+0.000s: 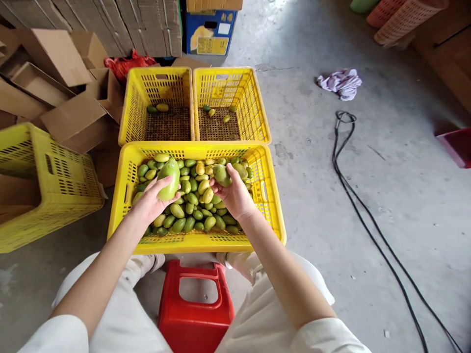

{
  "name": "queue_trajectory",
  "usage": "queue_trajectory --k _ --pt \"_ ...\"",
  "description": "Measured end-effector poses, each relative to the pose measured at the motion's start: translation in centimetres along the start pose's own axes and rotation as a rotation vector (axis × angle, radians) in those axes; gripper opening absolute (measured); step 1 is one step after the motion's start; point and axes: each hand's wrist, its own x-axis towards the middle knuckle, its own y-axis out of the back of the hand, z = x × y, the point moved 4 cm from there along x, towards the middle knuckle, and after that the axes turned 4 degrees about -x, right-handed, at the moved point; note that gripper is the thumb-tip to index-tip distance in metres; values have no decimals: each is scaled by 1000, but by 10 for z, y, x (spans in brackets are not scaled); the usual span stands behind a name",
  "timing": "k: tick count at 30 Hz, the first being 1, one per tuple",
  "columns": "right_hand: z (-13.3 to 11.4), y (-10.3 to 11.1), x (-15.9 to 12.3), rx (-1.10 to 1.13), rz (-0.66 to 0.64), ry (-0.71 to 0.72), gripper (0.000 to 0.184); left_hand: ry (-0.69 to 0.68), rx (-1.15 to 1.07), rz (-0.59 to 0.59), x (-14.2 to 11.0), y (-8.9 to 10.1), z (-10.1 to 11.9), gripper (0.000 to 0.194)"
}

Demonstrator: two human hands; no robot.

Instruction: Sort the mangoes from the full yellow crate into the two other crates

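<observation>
My left hand is closed round the lower side of a large light-green mango. In my right hand is a darker green mango, held between thumb and fingers. Just behind that thumb shows another green mango; whether the hand touches it I cannot tell. Both hands are above a yellow plastic crate holding many green and yellowish mangoes. Two more yellow crates stand behind it: the left one and the right one, each with a few mangoes at the bottom.
A red plastic stool is between my legs. To the left are a tilted yellow crate and a heap of cardboard boxes. A black cable and a crumpled cloth lie on the floor to the right.
</observation>
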Motion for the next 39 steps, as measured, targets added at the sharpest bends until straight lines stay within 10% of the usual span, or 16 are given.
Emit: queue_trajectory --k 11,39 --pt "-4 0 3 93 -9 -21 55 87 23 -167 -1 -6 -5 33" --pt "-3 -2 2 319 -32 -106 24 130 -134 214 1 -6 -1 39"
